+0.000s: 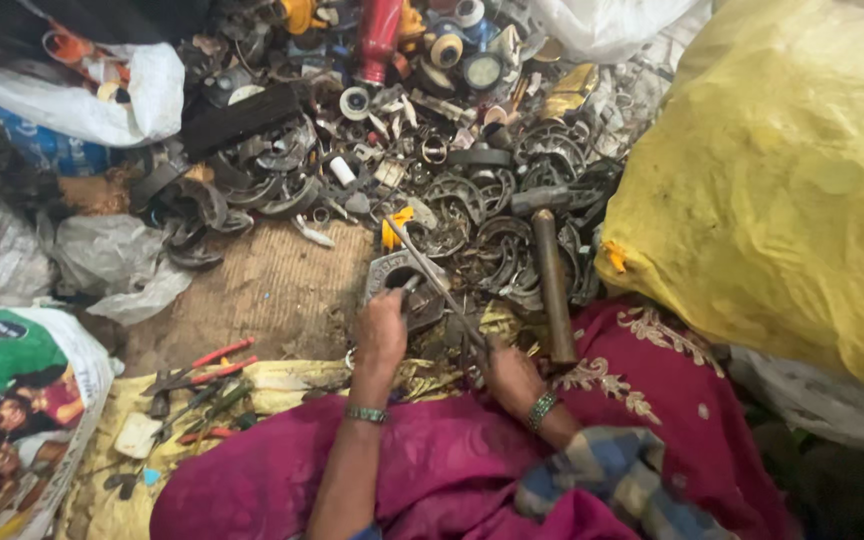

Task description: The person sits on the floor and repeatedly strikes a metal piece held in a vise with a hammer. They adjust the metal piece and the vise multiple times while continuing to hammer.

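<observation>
Right hand (pixel 512 375) grasps a thin rod (pixel 432 275); left hand (pixel 382 330) grips a metal part (pixel 404 285).

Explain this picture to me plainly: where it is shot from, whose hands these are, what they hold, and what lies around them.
The one picture comes from a camera on a person's head, looking down at their own lap and hands. The left hand rests on a grey metal bracket with a round hole. The right hand grips a long thin metal rod whose tip reaches that bracket. Beside it lies a hammer with a brown wooden handle. Ahead is a heap of dark curved metal scrap pieces. Red-handled pliers lie to the left on yellow cloth; a big yellow plastic sack sits right.
</observation>
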